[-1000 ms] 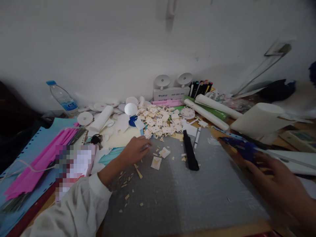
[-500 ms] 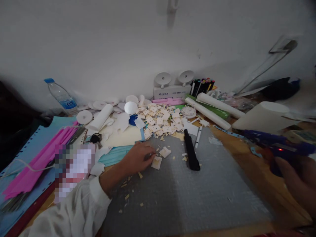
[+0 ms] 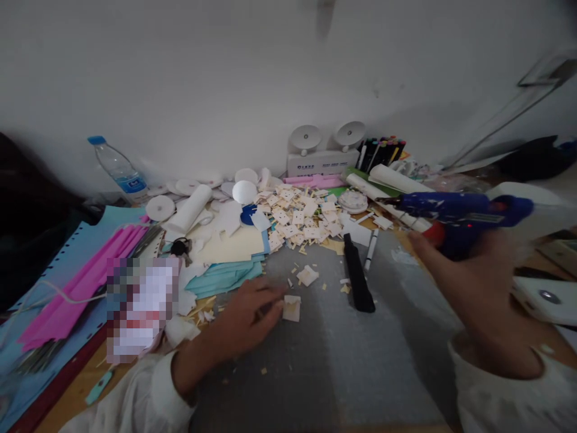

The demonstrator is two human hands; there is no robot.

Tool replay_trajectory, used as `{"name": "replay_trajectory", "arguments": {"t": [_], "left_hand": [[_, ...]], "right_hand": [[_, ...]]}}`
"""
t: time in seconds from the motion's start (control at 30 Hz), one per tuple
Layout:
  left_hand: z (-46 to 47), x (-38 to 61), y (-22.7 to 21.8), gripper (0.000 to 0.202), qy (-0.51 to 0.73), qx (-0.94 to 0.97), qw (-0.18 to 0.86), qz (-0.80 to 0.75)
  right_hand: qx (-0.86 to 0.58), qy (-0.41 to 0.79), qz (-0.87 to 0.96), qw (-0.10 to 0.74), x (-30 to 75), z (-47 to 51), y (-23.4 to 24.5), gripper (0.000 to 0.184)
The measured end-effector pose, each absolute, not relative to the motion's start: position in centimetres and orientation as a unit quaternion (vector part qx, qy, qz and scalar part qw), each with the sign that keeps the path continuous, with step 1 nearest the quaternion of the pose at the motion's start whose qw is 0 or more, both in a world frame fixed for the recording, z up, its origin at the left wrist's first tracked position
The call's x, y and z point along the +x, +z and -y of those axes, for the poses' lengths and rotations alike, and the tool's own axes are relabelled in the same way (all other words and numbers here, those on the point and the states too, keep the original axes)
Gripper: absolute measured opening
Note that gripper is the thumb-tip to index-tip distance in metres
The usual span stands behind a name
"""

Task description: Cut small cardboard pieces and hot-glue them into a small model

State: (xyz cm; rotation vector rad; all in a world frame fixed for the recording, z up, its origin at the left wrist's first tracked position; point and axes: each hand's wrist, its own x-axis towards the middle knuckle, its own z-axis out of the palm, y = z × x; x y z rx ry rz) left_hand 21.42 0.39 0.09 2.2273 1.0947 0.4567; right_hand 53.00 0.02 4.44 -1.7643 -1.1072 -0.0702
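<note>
My left hand (image 3: pixel 247 316) rests on the grey mat (image 3: pixel 342 361), fingers pinched against a small cream square piece (image 3: pixel 291 307). A second cream piece (image 3: pixel 308 275) lies just beyond it. My right hand (image 3: pixel 473 282) is raised over the mat's right side, closed round a blue hot glue gun (image 3: pixel 455 210) whose nozzle points left; a red light shows on its body. A heap of several small cream cut-outs (image 3: pixel 300 219) lies at the mat's far edge.
A black folded tool (image 3: pixel 358 281) and a white pen (image 3: pixel 371 249) lie on the mat. Pink and blue paper (image 3: pixel 81 276), a water bottle (image 3: pixel 119 171), white rolls (image 3: pixel 192 207), markers (image 3: pixel 381 153) and a white twin-lamp box (image 3: pixel 320 161) crowd the back. White objects sit at the right.
My right hand has lifted the glue gun from the table's right side and swung it up and left. My left hand has slid nearer along the mat, bringing a cream piece with it.
</note>
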Motion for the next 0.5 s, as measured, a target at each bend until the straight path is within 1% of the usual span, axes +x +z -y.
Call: {"name": "replay_trajectory", "arguments": {"t": [0.1, 0.17, 0.23, 0.3, 0.4, 0.5], "left_hand": [[0.1, 20.9, -0.1, 0.034, 0.306, 0.634, 0.510, -0.494], [0.3, 20.9, -0.3, 0.030, 0.351, 0.520, 0.594, -0.503], [0.5, 21.1, -0.4, 0.024, 0.375, 0.434, 0.654, -0.493], [0.7, 21.4, -0.2, 0.023, 0.393, 0.353, 0.713, -0.461], [1.0, 21.6, 0.2, 0.021, 0.408, 0.287, 0.770, -0.397], [1.3, 21.7, 0.3, 0.013, 0.409, 0.273, 0.791, -0.363]], "right_hand": [[-0.722, -0.008, 0.445, 0.530, 50.2, -0.4, 3.6, 0.034], [-0.708, 0.020, 0.462, 0.534, 49.0, -0.2, 2.5, 0.031], [-0.687, 0.049, 0.501, 0.524, 48.4, 0.3, 1.3, 0.028], [-0.662, 0.062, 0.547, 0.509, 48.0, 0.9, 0.4, 0.025], [-0.644, 0.029, 0.598, 0.477, 47.5, 1.8, -0.3, 0.024], [-0.642, -0.010, 0.635, 0.431, 47.3, 2.5, -0.6, 0.021]]}}
